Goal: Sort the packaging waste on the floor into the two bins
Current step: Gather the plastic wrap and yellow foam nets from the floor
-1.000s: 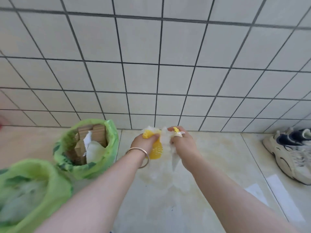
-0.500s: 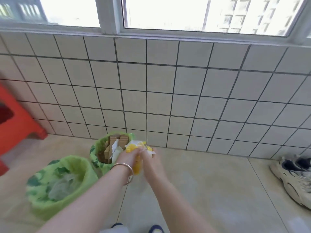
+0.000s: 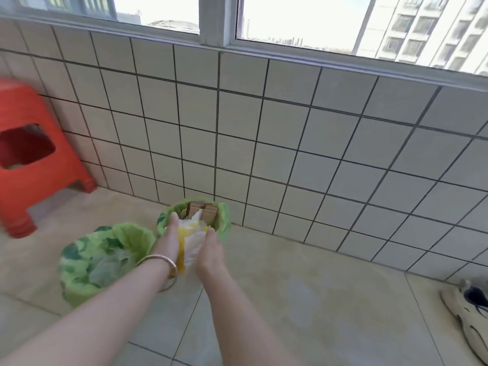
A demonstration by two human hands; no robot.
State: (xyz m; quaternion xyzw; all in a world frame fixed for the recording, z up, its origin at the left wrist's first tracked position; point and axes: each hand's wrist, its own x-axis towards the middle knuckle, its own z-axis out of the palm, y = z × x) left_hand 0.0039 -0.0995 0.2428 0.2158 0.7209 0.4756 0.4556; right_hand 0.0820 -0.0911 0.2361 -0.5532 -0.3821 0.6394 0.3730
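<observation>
Yellow-white wrapping [image 3: 192, 240] pressed between left hand [image 3: 169, 240] and right hand [image 3: 211, 250], near bin [image 3: 107, 260] beside.

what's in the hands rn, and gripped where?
A crumpled wad of yellow and white packaging, pressed between the left hand and right hand at its two sides, over the far bin.

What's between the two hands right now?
In the head view, a crumpled bundle of yellow and white packaging sits pressed between the left hand and right hand.
</observation>
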